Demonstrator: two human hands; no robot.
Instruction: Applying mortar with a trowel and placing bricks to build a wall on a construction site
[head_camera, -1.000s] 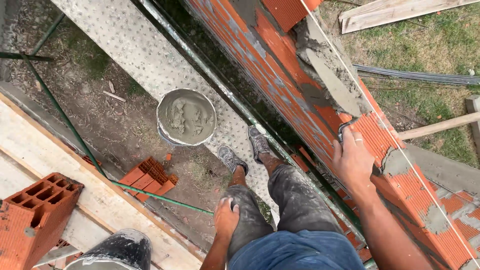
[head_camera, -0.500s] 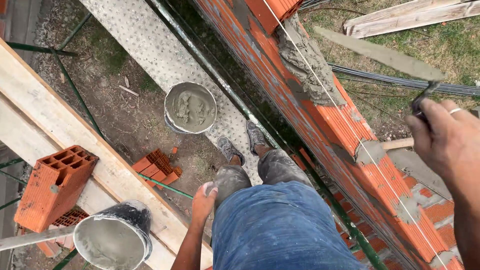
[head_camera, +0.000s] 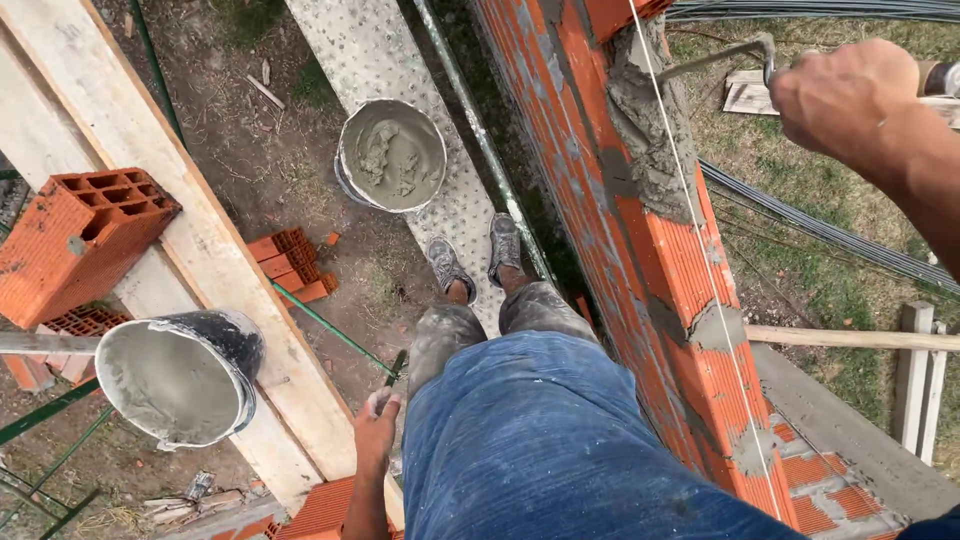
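1. The red brick wall (head_camera: 640, 250) runs up the middle of the view, beside and below the right hand's fingers, with a taut string line (head_camera: 690, 210) along its top.
2. A pale wooden plank (head_camera: 150, 170) crosses the left side, just beyond the left hand's fingertips.
3. A hollow red brick (head_camera: 75, 240) sits on the plank, well apart from both hands.
4. An empty grey-coated bucket (head_camera: 175, 375) lies tilted on the plank, near the left fingers.
5. A second bucket (head_camera: 392, 155), holding mortar, stands on the patterned metal walkboard (head_camera: 390, 70) far below.
6. A slab of wet grey mortar (head_camera: 650, 130) covers the wall top, just left of the trowel.
7. The right hand (head_camera: 850, 95) has its fingers wrapped tight round the trowel (head_camera: 735, 55) handle.
8. The left hand (head_camera: 377, 425) hangs by the thigh; whether its fingers are curled or loose I cannot tell.
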